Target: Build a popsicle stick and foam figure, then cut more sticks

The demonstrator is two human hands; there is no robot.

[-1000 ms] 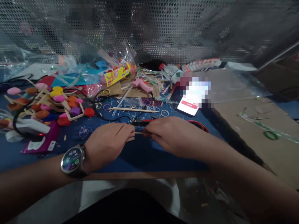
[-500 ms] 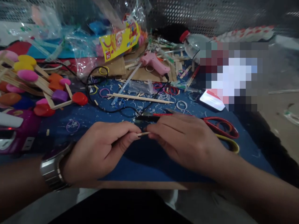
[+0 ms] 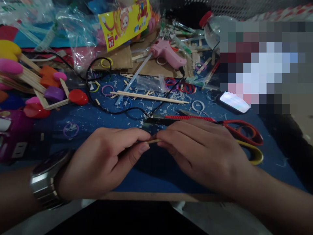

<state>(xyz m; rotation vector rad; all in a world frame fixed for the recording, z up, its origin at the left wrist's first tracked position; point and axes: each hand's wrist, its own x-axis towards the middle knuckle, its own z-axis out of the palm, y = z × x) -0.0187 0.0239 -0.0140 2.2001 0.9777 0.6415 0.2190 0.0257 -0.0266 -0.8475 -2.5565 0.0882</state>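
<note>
My left hand [image 3: 105, 160] and my right hand [image 3: 202, 153] meet over a blue cutting mat [image 3: 151, 169], both pinched on a thin wooden stick [image 3: 153, 141]. Only a short bit of the stick shows between the fingertips. A metal watch [image 3: 45, 179] sits on my left wrist. Just beyond my right hand lie red-handled scissors [image 3: 220, 124] and a yellow handle [image 3: 251, 153]. Wood shavings are scattered on the mat near the fingers.
A pink glue gun [image 3: 168, 54] with a black cord [image 3: 117, 112] lies at the back. Long wooden skewers [image 3: 149, 97], coloured rubber bands [image 3: 184, 87], a stick-and-coloured-cap model [image 3: 49, 91] at left, a yellow-labelled plastic bag [image 3: 122, 23], a bottle [image 3: 212, 27] and a phone [image 3: 233, 101] crowd the table.
The view has tilted down and closer to the mat. Both hands stay pinched on the stick, shifted slightly right and nearer the camera.
</note>
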